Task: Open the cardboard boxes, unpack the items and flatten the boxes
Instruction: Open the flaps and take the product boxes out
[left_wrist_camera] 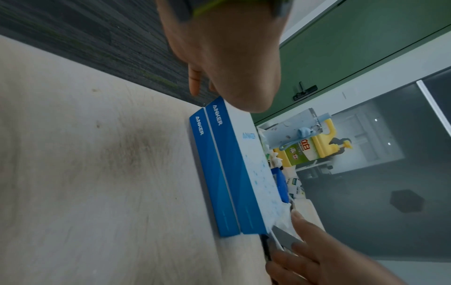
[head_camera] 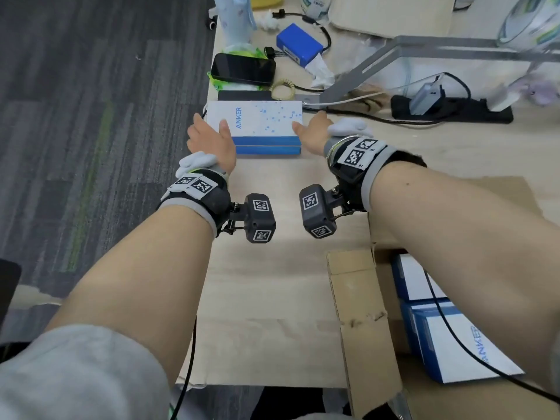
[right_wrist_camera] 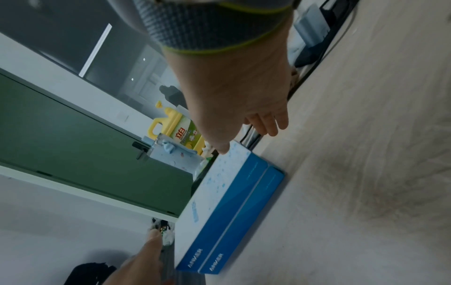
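Note:
Two white-and-blue Anker boxes (head_camera: 260,125) lie stacked flat on the light wooden table (head_camera: 272,283), near its left edge. My left hand (head_camera: 212,124) is at the stack's left end, thumb resting on the top box (left_wrist_camera: 246,154), fingers straight past the end. My right hand (head_camera: 309,122) is at the right end; its thumb touches the top corner of the stack (right_wrist_camera: 227,210) and its fingers (right_wrist_camera: 270,123) are straight, off the side. An open cardboard box (head_camera: 363,313) at the near right holds more Anker boxes (head_camera: 448,338).
Close behind the stack lie a black flat item (head_camera: 242,95), a phone (head_camera: 242,68), a blue battery pack (head_camera: 298,43), cables, a grey metal stand (head_camera: 378,62) and a black power strip (head_camera: 448,109). Flat cardboard (head_camera: 500,189) lies under my right forearm. Carpeted floor lies left of the table.

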{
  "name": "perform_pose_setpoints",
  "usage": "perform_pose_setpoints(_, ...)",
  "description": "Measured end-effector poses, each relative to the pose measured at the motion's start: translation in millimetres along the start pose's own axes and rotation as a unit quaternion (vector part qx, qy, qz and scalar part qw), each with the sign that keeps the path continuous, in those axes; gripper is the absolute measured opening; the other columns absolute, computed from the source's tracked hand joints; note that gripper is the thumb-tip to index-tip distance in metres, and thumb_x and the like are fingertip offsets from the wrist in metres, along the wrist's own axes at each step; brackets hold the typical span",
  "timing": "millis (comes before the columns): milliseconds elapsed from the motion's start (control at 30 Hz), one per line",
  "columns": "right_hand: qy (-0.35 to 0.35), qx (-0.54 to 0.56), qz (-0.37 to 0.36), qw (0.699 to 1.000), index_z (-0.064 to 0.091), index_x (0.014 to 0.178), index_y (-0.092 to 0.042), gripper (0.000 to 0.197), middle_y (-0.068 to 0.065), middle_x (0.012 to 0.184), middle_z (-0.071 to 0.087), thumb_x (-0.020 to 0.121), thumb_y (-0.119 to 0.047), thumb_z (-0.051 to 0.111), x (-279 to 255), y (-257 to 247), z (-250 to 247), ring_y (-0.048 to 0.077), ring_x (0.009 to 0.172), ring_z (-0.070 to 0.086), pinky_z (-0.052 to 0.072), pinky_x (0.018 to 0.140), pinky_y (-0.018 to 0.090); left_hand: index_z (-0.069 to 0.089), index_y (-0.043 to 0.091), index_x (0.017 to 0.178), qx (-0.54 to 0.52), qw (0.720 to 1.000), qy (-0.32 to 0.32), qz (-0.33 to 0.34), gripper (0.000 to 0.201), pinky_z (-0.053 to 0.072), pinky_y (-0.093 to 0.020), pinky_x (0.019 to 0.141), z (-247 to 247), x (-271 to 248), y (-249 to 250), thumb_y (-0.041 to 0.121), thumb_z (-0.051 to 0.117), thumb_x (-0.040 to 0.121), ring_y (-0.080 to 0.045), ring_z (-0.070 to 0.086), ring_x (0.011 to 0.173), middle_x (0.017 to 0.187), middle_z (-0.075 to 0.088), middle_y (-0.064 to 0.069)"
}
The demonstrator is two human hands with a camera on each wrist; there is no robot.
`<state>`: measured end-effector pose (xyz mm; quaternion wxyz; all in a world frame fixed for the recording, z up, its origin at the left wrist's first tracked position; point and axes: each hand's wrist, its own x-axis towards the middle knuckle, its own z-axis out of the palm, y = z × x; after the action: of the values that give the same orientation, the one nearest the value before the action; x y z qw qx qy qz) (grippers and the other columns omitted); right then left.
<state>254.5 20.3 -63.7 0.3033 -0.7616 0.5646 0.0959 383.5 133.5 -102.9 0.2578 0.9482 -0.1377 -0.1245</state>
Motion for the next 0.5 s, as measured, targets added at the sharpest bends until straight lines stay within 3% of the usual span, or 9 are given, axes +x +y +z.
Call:
perform_pose_setpoints(167,-0.008,-0.03,-0.063,0.998,0.047,0.132,-0.002,0.046,0.016,0.135,0.052,0.098,-0.033,0.043,-30,24,-40,0.032,0.123,0.049,0.039,0.092,0.031,0.037,0.008,0.138,-0.005,0.999,0.021,0.042,0.044,0.029,-0.033,0.099,-21,-42,25,0.029,0.044,0.1,-0.028,0.045,0.123,0.14,0.041,-0.01)
perform_pose_setpoints(267,-0.013,-0.061,-0.077,0.995,0.05,0.129,-0.002,0.039,0.015,0.131,0.054,0.099,-0.026,0.042,-54,38,-58,0.031,0.121,0.051,0.04,0.092,0.031,0.044,0.009,0.129,-0.004,0.997,0.019,0.077,0.035,0.029,-0.027,0.094,-34,-74,44,0.021,0.047,0.096,-0.024,0.046,0.12,0.134,0.044,-0.008)
perform_pose_setpoints(367,0.019,-0.059,-0.096,0.993,0.057,0.107,-0.007,0.025,0.013,0.108,0.059,0.095,-0.025,0.045,-80,62,-74,0.03,0.107,0.058,0.04,0.078,0.03,0.046,0.008,0.123,-0.014,0.993,-0.025,0.118,0.029,0.033,-0.028,0.085,-46,-115,58,0.013,0.043,0.095,-0.025,0.051,0.112,0.128,0.05,-0.009)
perform_pose_setpoints(433,0.043,-0.053,-0.109,0.992,0.061,0.101,-0.008,0.025,0.01,0.103,0.062,0.093,-0.027,0.047,-94,82,-82,0.029,0.094,0.059,0.042,0.077,0.03,0.049,0.011,0.115,-0.016,0.987,-0.071,0.142,0.022,0.035,-0.03,0.08,-51,-140,65,0.009,0.039,0.095,-0.026,0.053,0.103,0.122,0.056,-0.011)
perform_pose_setpoints(500,0.067,-0.051,-0.11,0.99,0.063,0.101,-0.006,0.027,0.009,0.099,0.064,0.093,-0.025,0.046,-110,105,-91,0.027,0.086,0.057,0.043,0.073,0.029,0.051,0.012,0.109,0.007,0.981,-0.096,0.17,0.02,0.039,-0.034,0.087,-55,-168,72,0.01,0.037,0.096,-0.029,0.055,0.108,0.121,0.06,-0.012)
